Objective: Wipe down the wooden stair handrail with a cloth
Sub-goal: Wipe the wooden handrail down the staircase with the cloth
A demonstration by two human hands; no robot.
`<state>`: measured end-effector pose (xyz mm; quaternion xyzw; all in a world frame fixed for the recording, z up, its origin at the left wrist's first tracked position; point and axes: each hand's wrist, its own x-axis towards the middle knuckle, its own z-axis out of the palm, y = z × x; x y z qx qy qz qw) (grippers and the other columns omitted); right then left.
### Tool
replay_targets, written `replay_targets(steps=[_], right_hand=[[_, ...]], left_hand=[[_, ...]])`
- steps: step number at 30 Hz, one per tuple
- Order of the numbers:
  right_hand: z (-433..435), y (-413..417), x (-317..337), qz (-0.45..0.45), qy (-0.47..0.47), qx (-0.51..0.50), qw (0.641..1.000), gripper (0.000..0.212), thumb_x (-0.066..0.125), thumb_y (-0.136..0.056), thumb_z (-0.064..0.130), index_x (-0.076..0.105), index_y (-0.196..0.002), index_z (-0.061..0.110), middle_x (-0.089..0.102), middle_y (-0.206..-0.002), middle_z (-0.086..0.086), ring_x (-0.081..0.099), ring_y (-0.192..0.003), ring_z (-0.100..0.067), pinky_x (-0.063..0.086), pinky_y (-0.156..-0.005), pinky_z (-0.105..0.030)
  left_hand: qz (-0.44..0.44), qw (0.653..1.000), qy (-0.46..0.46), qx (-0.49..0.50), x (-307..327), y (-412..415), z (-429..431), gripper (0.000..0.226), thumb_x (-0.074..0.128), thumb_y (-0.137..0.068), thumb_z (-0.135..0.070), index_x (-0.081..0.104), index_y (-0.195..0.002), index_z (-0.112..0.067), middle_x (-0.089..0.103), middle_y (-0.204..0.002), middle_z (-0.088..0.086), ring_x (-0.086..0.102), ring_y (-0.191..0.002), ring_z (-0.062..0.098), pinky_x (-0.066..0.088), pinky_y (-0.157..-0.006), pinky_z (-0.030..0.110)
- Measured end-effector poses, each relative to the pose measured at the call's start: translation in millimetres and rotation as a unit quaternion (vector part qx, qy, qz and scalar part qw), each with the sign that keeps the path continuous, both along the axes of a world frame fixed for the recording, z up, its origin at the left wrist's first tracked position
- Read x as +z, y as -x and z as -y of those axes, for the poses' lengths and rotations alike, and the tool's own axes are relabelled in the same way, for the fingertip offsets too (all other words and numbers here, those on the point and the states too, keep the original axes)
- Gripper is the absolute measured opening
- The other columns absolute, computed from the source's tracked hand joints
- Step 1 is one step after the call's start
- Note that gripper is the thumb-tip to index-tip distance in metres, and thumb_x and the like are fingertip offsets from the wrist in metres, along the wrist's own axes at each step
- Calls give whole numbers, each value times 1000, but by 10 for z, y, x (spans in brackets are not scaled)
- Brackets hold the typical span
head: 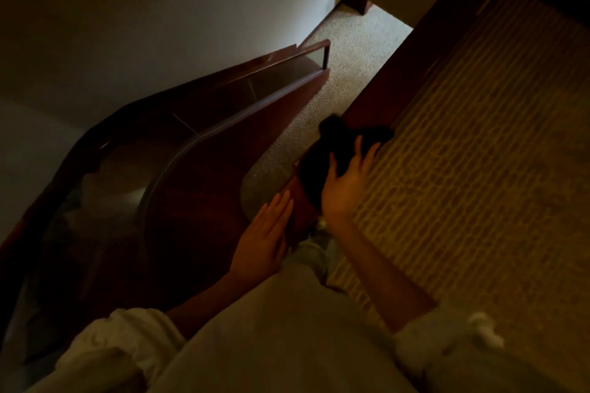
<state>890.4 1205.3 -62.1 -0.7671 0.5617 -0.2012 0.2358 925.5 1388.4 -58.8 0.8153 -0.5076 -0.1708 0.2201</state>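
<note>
Pretty dim stairwell shot, so bear with us. The dark cloth (338, 150) is bunched up on top of the wooden handrail (301, 207), right where the rail meets the striped landing carpet (479, 153). The right hand (343, 191) has its grip wrapped over that cloth, thumb on one side and fingers spread across the other. The left hand (266, 233) is released, fingers straight and together, lying flat along the rail's near side just beside the right one. The cloth is blurred and nearly black, so we can't make out its folds or edges. The stairs below the glass panel (255, 96) sink into shadow on the left. Pale rolled sleeves (121, 338) fill the bottom and are cut off by the frame. A lighter carpet (351, 51) shows on the floor below.
</note>
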Motion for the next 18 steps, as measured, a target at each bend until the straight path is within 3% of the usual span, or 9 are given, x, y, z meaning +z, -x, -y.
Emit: replay_targets(steps=[2,5,8,11,14,16,18], right_hand=[[-112,79,-74,0,8,51,999,59,61,-90,37,49,-141,10,36,-150,-23,18,-141,-35,-17,-117,-34],[421,-23,-129,29,-9,38,999,61,58,-94,39,41,-146,13,29,-155,-19,17,-146,-35,-2,-119,-46],[1261,-274,-44,76,-39,-17,996,61,52,-99,35,28,-151,14,16,-160,-12,12,-148,-26,-16,-116,-31],[1379,-251,-4,17,-5,6,1000,59,44,-103,34,23,-152,9,12,-161,-13,11,-148,-25,-28,-107,-17],[902,-31,-137,35,23,201,979,54,46,-97,26,38,-145,2,28,-154,-22,21,-145,-34,1,-121,-38],[916,155,-220,16,35,345,938,54,48,-92,23,43,-142,3,34,-151,-21,24,-143,-32,6,-121,-40],[1377,102,-202,0,57,396,917,56,57,-88,12,43,-142,4,33,-152,-20,24,-143,-32,10,-120,-44]], left_hand=[[-6,1000,-4,3,16,10,-12,57,38,-90,-12,33,-146,-4,21,-158,5,15,-147,20,11,-120,29],[-3,999,12,41,31,56,68,59,40,-89,-14,33,-147,-6,23,-157,7,16,-147,21,11,-120,27],[-33,998,11,45,90,162,506,58,37,-92,-20,30,-148,-6,21,-158,8,14,-147,20,19,-118,33],[-30,999,21,29,88,167,1043,56,35,-92,-18,34,-146,0,28,-155,14,16,-145,22,23,-116,38],[-15,999,-15,48,9,50,1195,55,34,-92,-17,37,-142,5,32,-152,19,22,-143,28,28,-114,48],[2,1000,-21,19,-51,-3,1143,54,34,-94,-17,36,-143,5,31,-152,19,24,-143,31,30,-113,50],[8,1000,-5,7,-58,-27,1110,54,37,-94,-17,35,-144,4,29,-153,18,24,-144,29,27,-114,46]])
